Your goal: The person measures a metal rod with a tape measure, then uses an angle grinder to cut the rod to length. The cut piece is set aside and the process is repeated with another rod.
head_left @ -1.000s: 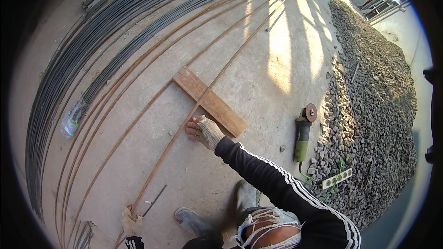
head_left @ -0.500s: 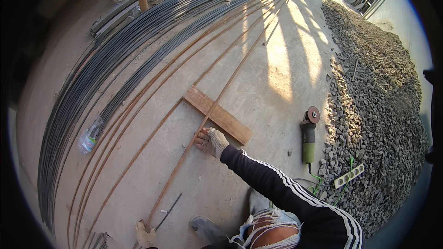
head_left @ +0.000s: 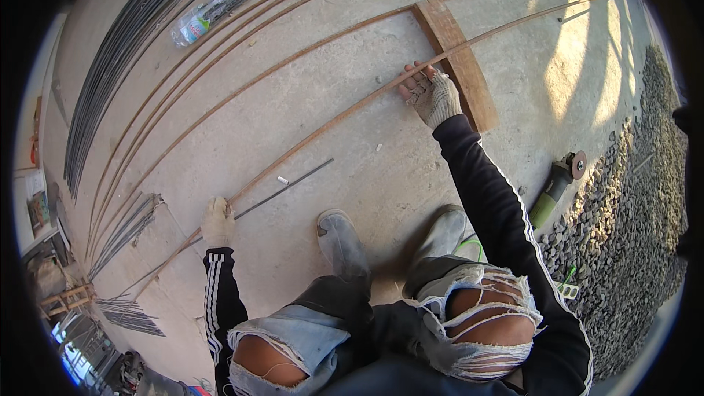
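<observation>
Rod (head_left: 323,129) crosses plank (head_left: 469,82); hold steady: left hand (head_left: 218,224) gripping well off plank, right hand (head_left: 433,97) beside plank, half-curled, grip unclear.

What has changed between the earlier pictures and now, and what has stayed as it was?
The view has swung round: the plank and bottle now appear further up and right, the grinder further right. Both knees now show. Nothing has visibly been taken hold of or let go: the left hand still grips a rusty rod, with the right hand still at it beside the plank.
</observation>
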Motion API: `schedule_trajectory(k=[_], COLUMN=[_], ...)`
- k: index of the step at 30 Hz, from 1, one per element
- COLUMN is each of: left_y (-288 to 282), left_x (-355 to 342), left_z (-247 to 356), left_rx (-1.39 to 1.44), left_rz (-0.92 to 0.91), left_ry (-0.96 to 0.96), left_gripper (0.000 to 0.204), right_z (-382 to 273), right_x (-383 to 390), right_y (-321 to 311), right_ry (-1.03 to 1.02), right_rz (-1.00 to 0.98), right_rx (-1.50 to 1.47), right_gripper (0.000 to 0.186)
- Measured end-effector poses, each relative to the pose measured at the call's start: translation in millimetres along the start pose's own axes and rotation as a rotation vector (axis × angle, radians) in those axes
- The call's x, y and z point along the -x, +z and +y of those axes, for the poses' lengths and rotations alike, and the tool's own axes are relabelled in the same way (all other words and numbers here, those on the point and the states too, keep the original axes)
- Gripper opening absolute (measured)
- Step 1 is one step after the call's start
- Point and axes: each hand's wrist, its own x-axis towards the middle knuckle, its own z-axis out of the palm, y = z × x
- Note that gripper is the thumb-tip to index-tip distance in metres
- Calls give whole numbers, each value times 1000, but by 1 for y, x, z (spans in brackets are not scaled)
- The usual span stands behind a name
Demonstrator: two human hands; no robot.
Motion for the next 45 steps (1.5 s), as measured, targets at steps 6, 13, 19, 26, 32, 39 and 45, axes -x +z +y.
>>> schedule_trajectory(k=[6,13,19,26,32,39,45], left_y=[-10,-29,-36,-34,-33,-22,-38], left_x=[0,-14,-20,-31,-34,-39,-33], left_z=[-7,-13,-15,-22,-28,-31,10], left_rx=[5,38,74,149,229,288,244], left_rz=[-81,-297,-329,-365,-379,-431,-267], left_ry=[48,71,135,168,146,117,238], left_gripper=[19,19,17,20,17,12,29], right_z=[0,3,4,1,3,7,12], right_x=[-2,-8,-15,-12,-14,-18,-25], right_y=[5,-3,-7,-1,11,13,14], right_ry=[-25,-82,-81,-66,-87,-83,-163], right_rz=[33,27,35,56,202,284,330], right_rx=[60,123,144,159,222,198,230], right_gripper=[22,17,16,17,20,22,23])
